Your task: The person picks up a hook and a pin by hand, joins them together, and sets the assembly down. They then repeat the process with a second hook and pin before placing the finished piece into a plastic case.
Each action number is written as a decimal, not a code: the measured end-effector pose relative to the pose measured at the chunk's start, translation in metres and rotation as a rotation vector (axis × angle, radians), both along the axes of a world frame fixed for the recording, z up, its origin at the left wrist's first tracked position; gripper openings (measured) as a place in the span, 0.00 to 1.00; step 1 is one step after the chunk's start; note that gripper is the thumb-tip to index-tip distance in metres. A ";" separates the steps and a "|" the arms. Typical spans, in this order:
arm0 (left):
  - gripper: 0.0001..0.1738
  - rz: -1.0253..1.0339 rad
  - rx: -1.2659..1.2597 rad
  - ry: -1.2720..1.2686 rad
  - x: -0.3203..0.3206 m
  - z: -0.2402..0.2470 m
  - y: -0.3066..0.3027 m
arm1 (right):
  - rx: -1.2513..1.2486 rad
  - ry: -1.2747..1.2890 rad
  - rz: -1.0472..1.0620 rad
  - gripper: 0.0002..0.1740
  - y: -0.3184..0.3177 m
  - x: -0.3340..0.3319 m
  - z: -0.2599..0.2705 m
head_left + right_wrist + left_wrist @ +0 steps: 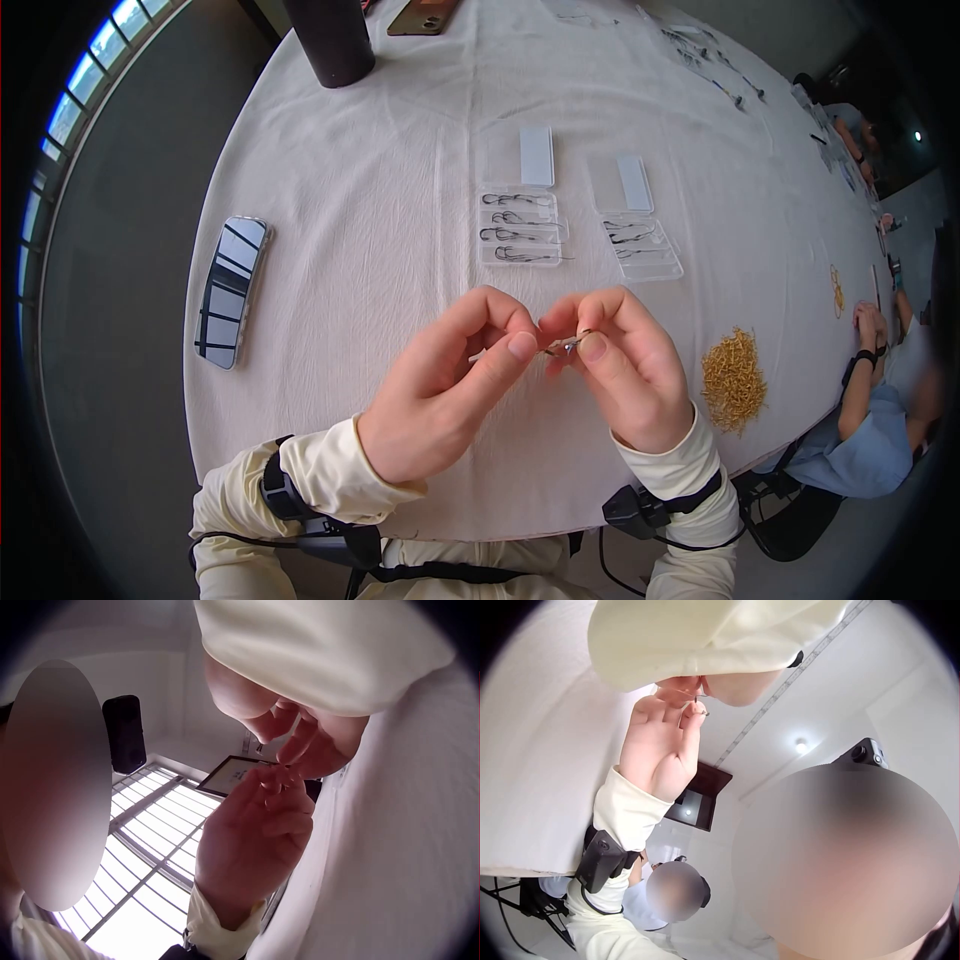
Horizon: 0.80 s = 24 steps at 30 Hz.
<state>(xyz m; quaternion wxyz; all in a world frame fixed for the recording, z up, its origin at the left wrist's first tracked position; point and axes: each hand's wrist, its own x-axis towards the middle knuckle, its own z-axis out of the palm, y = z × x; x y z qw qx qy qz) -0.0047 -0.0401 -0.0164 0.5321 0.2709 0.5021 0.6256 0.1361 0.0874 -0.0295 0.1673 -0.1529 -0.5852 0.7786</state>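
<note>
My left hand [440, 390] and right hand [635, 375] meet above the near part of the table. Thumb and forefinger of each pinch a tiny hook-like metal piece [570, 347], brownish with a silvery glint; its exact kind I cannot tell. In the left wrist view, a dark tip of the metal piece [704, 713] shows at the right hand's [660, 746] fingertips. Seen from the right wrist, the left hand [255, 832] has its fingertips right at those of the right hand. Fingers partly hide the piece.
Beyond the hands lie two open clear boxes, one [520, 228] and another [642, 247], holding dark looped hook-like pieces. A heap of small gold-coloured pieces [735, 380] lies right. A phone [232, 293] lies left; a dark cup [330, 45] stands at the back. Another person [870, 430] sits right.
</note>
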 end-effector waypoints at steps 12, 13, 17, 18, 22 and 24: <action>0.06 0.024 -0.014 0.135 0.001 -0.009 -0.001 | 0.056 0.016 -0.097 0.05 -0.013 -0.006 -0.004; 0.06 0.028 -0.024 0.088 0.001 -0.009 -0.002 | 0.041 0.003 -0.099 0.05 -0.013 -0.006 -0.002; 0.07 0.039 0.003 -0.031 0.005 -0.004 0.000 | 0.069 -0.011 -0.124 0.05 -0.015 -0.005 -0.003; 0.06 0.031 0.042 -0.077 0.005 -0.003 0.001 | 0.069 -0.011 -0.125 0.05 -0.016 -0.005 -0.001; 0.06 0.011 0.018 -0.110 0.004 -0.008 -0.002 | 0.139 -0.018 -0.230 0.05 -0.016 -0.004 -0.001; 0.05 0.005 0.011 -0.085 0.007 -0.008 -0.001 | 0.244 0.000 -0.273 0.05 -0.016 -0.004 -0.002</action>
